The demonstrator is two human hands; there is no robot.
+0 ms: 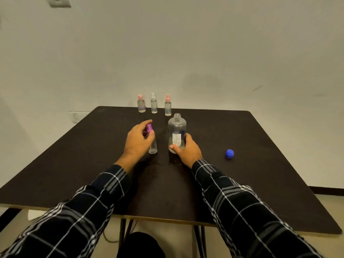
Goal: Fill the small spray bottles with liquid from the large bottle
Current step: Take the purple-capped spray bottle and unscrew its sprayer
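Fingers (147,123) of your left hand (136,141) pinch the purple cap (149,127) of the spray bottle (153,147) while your right hand (187,150) grips the large bottle (176,128).

Long black plaid sleeves (83,211), white and grey lines, dark trousers (140,245)

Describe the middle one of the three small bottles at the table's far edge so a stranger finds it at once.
Find the dark brown square table and follow it to its far edge, where three small clear plastic spray bottles stand in a row. Take the middle bottle. It alone has a white spray top; the left neighbour and the right neighbour have pink ones.
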